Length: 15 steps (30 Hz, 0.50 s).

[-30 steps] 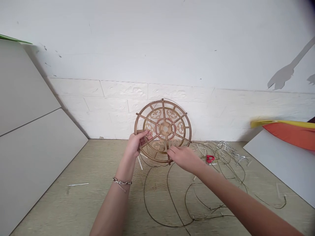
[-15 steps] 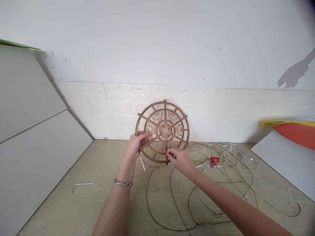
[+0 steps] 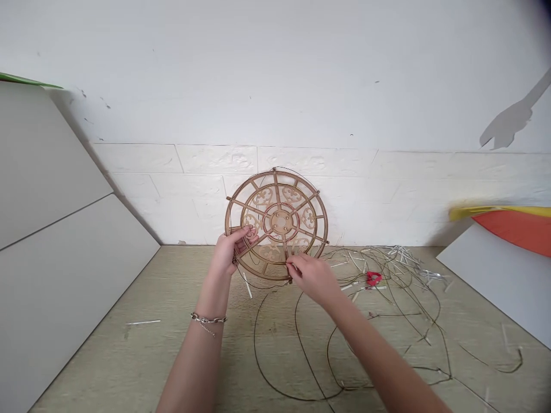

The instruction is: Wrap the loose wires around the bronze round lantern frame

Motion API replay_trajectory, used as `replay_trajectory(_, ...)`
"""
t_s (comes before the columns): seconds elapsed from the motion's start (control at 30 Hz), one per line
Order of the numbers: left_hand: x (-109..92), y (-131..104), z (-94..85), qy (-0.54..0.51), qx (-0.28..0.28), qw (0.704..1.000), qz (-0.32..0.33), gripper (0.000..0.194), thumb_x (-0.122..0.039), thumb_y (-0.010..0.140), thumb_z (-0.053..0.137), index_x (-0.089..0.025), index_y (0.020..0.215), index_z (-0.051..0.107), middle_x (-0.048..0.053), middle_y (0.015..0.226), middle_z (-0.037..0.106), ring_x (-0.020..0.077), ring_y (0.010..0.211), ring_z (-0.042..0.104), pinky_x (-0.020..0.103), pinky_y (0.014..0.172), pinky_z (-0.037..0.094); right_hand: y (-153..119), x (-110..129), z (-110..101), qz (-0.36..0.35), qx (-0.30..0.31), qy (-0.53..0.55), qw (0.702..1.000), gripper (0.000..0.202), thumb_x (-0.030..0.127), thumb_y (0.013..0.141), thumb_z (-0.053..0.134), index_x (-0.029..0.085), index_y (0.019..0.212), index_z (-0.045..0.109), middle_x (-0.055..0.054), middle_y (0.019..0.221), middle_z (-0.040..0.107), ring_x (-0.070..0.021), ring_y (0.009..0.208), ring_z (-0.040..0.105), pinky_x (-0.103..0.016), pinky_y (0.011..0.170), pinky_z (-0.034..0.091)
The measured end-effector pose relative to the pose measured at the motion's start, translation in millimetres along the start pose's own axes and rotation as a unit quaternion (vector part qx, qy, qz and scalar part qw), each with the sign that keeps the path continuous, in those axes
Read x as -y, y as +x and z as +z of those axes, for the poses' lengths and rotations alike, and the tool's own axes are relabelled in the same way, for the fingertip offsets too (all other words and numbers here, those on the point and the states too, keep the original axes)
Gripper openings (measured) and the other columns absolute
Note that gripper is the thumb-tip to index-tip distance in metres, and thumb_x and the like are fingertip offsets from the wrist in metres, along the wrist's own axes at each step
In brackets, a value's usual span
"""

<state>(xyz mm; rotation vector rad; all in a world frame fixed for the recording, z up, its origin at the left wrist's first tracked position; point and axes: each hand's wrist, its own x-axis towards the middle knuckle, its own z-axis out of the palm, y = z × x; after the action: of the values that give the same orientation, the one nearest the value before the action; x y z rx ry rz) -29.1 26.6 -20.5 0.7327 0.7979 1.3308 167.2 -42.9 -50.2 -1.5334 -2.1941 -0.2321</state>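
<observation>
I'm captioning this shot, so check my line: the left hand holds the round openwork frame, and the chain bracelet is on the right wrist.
One thing is wrong: the head view shows the chain bracelet on the left wrist. The left hand does hold the round openwork frame.

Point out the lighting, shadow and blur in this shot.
Head view: light is soft and fairly even on the white wall; head view: the brown wheel-shaped frame is clear enough to read its spokes, though detail at the right hand's fingertips is too small to tell; head view: the yellow edge is smeared, and the top-right corner darkens.
</observation>
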Motion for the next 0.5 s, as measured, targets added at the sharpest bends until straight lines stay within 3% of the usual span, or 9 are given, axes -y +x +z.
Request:
replay_trajectory(0.1,-4,-3,4.0,-0.017,-0.021,1.0,0.0,0.013,-0.015,0.064,0.067,-0.009,0.076,0.066,0.008,0.073,0.07,0.016,0.067,0.066,0.025,0.069,0.055,11,-9,-23,-0.147,0.043,-0.112,0.982,0.019,0.015,0.085,0.041,0.017,0.08,0.059,-0.005,0.073,0.061,-0.0142,0.066,0.055,-0.024,0.057,0.031)
replay_trajectory(0.17,-7,-4,7.8,-0.032,-0.033,0.999,0.003,0.008,-0.014,0.066,0.064,-0.009,0.073,0.066,0.007,0.07,0.069,0.0149,0.066,0.066,0.023,0.068,0.055,13,-12,-31,-0.161,0.043,-0.129,0.977,0.019,0.013,0.085,0.041,0.016,0.08,0.059,-0.005,0.071,0.06,-0.0143,0.065,0.054,-0.025,0.057,0.031)
replay_trajectory(0.23,-9,-5,11.2,-0.048,-0.045,0.998,0.008,0.005,-0.013,0.067,0.063,-0.009,0.07,0.065,0.006,0.068,0.069,0.0144,0.066,0.066,0.022,0.068,0.055,10,-8,-28,-0.111,0.004,-0.104,0.988,0.021,0.016,0.086,0.04,0.017,0.083,0.06,-0.004,0.072,0.062,-0.014,0.066,0.055,-0.025,0.059,0.032)
replay_trajectory(0.37,-10,-7,14.1,-0.052,-0.057,0.997,0.016,0.005,-0.013,0.067,0.062,-0.01,0.069,0.065,0.006,0.067,0.069,0.014,0.064,0.066,0.021,0.067,0.055,0,9,-2,0.083,-0.098,0.016,0.992,0.022,0.023,0.087,0.042,0.023,0.09,0.063,0.0,0.072,0.066,-0.0123,0.062,0.057,-0.025,0.067,0.034)
replay_trajectory(0.5,-8,-8,12.3,-0.025,-0.038,0.999,0.025,0.007,-0.014,0.066,0.064,-0.009,0.072,0.066,0.006,0.067,0.069,0.0148,0.063,0.066,0.023,0.066,0.055,-7,29,3,0.207,-0.099,0.113,0.967,0.023,0.025,0.083,0.046,0.023,0.096,0.064,0.002,0.058,0.061,-0.0126,0.052,0.053,-0.026,0.06,0.036)
